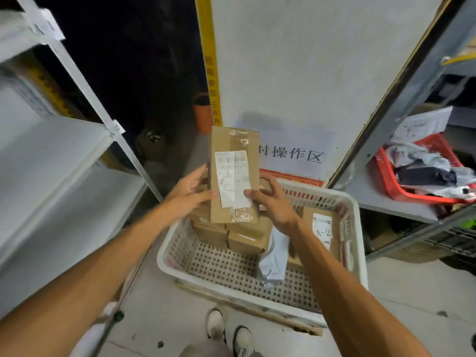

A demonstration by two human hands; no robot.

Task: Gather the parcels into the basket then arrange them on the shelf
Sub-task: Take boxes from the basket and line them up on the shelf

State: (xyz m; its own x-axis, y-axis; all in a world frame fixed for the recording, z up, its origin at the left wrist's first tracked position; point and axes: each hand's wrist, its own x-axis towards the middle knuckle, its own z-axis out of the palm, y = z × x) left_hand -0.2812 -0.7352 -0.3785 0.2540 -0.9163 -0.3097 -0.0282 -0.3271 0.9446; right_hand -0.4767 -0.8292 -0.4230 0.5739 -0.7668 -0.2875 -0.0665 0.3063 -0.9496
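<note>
- The left hand (189,194) grips the left edge of a parcel (234,140), with the thumb across the front face and the fingers curled behind.
- The right hand (270,199) grips the right edge of the same parcel, and its thumb presses the lower right corner of a white label (233,179).
- The parcel is a brown cardboard box sealed with clear tape. It is held upright at the centre of the view, its front facing the camera, above the far left corner of a basket.
- The label carries a barcode and printing too blurred to read.
- The basket (164,251) is white perforated plastic and sits on the floor at 5 o'clock from the hands.
- More boxes (242,238) are stacked inside the basket, directly beneath the held parcel.
- At 3 o'clock of that stack, against the basket's right wall, another box (311,220) bears a tag reading "A-2".
- A grey bag (274,256) lies in the basket between the stack and the tagged box, under the right forearm.
- A pale metal shelf (51,155) fills the view at 9 o'clock.
- A second shelf (371,194) stands at 3 o'clock and holds a red basket (386,176) of soft packages.
- A white wall sign (296,154) with Chinese characters hangs at 1 o'clock, behind the parcel.
- Two white shoes (216,323) show at 6 o'clock.
</note>
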